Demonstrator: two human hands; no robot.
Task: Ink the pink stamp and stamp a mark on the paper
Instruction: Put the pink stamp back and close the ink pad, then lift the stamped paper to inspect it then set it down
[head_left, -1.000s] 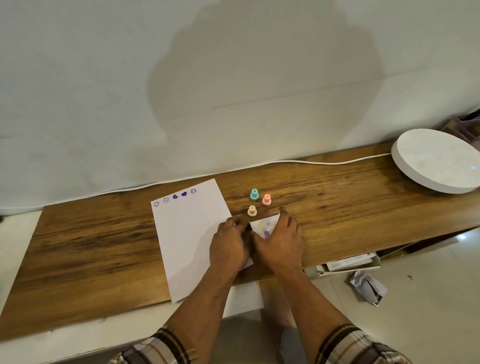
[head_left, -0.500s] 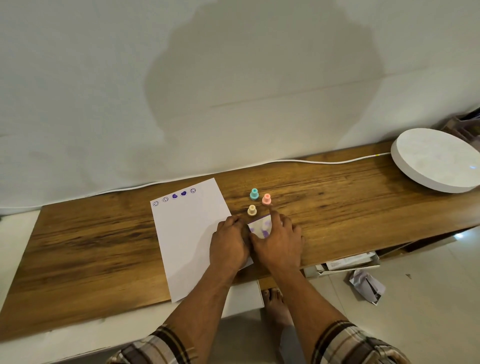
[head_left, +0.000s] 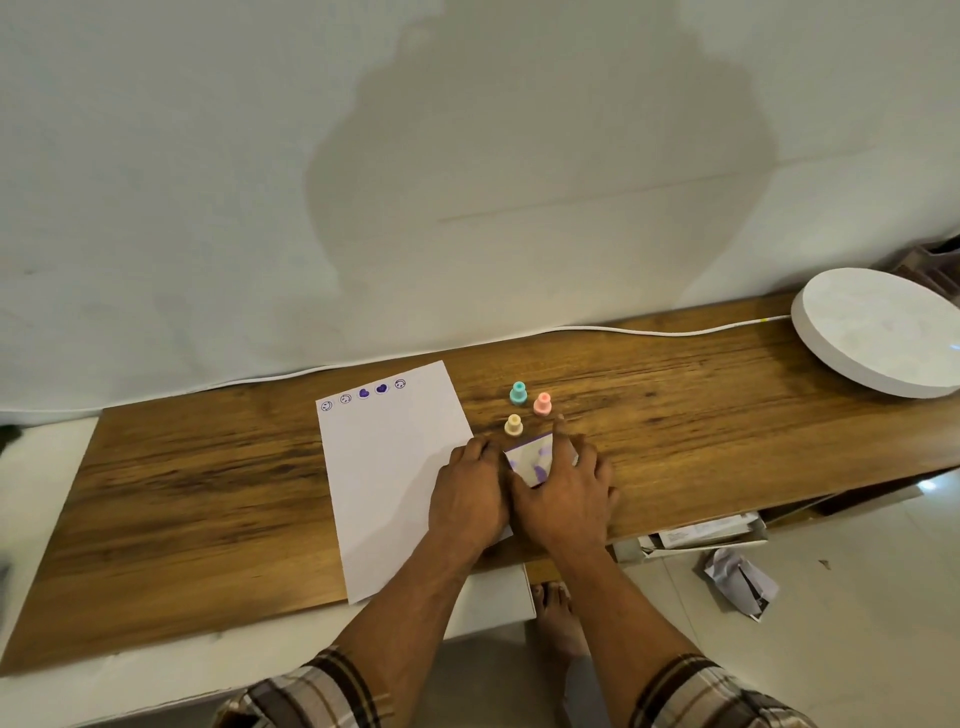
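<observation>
Plaid sleeves low in frame; my left hand (head_left: 470, 491) presses flat on the paper (head_left: 384, 467), my right hand (head_left: 563, 486) curls around the ink pad (head_left: 532, 460) — neither holds a stamp. Just beyond, right of centre, stands the pink stamp (head_left: 542, 404): light, rigid plastic, likely tippy — I'd pinch its knob. No readable writing, only purple marks.

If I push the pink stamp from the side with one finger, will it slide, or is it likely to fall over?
The pink stamp stands upright on the wooden table, taller than its base is wide, so a push near the top would probably tip it. It looks like small plastic, likely light, so a low push should slide it. Its round body might roll once down.
</observation>
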